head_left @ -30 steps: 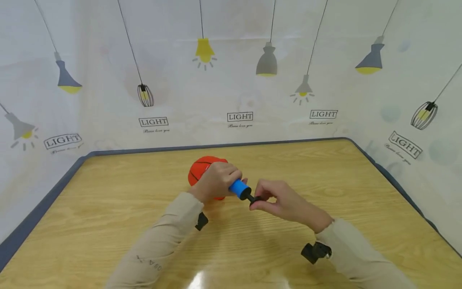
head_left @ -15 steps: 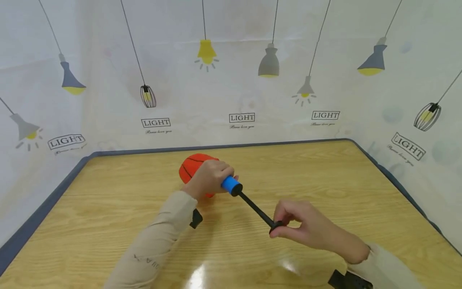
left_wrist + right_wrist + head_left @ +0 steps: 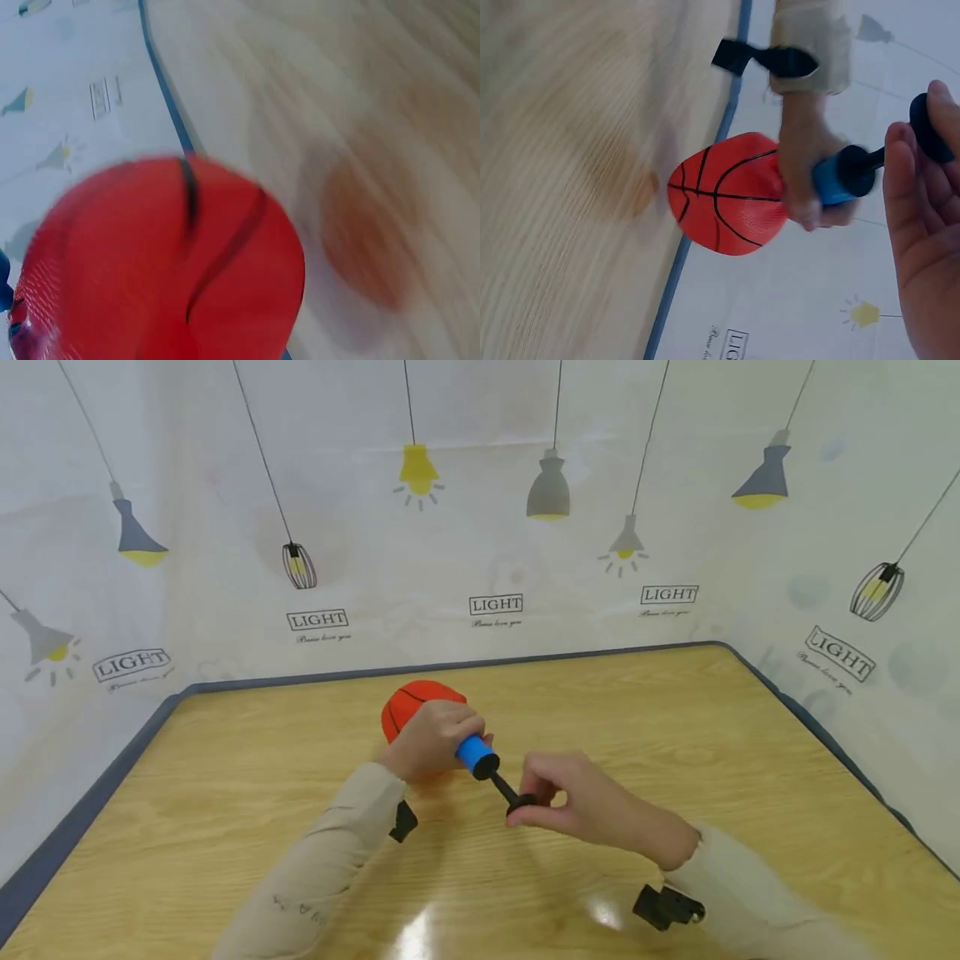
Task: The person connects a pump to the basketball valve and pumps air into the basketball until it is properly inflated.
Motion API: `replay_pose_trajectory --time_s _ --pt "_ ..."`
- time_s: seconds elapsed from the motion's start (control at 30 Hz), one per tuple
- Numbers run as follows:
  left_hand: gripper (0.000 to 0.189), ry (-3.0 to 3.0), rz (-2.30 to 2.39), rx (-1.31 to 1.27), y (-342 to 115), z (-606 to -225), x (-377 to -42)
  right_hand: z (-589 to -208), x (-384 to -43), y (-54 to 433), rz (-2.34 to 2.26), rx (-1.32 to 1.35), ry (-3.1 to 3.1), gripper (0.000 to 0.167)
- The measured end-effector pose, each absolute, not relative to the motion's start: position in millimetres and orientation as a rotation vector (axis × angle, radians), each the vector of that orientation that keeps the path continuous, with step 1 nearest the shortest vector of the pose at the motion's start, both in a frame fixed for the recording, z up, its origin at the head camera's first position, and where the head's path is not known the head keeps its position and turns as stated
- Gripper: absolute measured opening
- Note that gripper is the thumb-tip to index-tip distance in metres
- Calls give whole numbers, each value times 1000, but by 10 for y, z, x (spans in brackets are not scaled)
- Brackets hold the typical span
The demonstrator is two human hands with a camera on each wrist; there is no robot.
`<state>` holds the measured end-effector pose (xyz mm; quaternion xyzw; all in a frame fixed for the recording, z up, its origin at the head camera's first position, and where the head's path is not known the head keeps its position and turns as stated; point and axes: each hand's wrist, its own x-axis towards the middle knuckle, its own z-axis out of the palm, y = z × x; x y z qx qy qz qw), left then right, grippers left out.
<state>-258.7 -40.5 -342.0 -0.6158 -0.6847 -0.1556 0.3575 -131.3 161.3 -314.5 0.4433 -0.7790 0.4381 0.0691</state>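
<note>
My left hand [image 3: 435,737] grips the blue barrel of a hand pump [image 3: 477,756], its fingers wrapped round it. With thumb and fingers my right hand [image 3: 588,802] pinches the pump's black handle [image 3: 521,803] at the end of a partly drawn-out rod. Behind the left hand is a red toy basketball [image 3: 416,703] with black lines. It looks unevenly rounded in the right wrist view [image 3: 727,191], close against the left hand. Fingers hide where ball and pump meet. The ball [image 3: 172,262] fills much of the left wrist view.
Below lies a wood-grain tabletop [image 3: 300,760] with a dark blue edge strip [image 3: 360,672]. A white sheet [image 3: 420,560] printed with lamps encloses the back and sides. Black wrist cameras [image 3: 663,906] are worn on both sleeves.
My right hand drew the pump handle out toward the lower right, then pushed it partway back toward the barrel. The left hand and ball shifted only slightly.
</note>
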Motion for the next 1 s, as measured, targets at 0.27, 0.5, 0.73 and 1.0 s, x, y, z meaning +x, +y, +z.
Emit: replay_pose_trajectory --time_s 0.27,0.5,0.73,1.0 --pt "24 -1700 -368 -1559 -447 -3329 -2574 -3106 -1239 1677 1465 1559 -2209 16" --pt "17 -1644 -250 -1594 -339 -3198 -2480 -3192 -1512 1557 1359 1460 -2222 18" --pt "17 -1703 -273 -1569 -434 -3243 -2593 -3174 -1235 1616 1525 1350 -2182 15" --pt "20 -1684 -306 -1535 -396 -3238 -2557 -3229 -1317 1697 1555 1522 -2098 12"
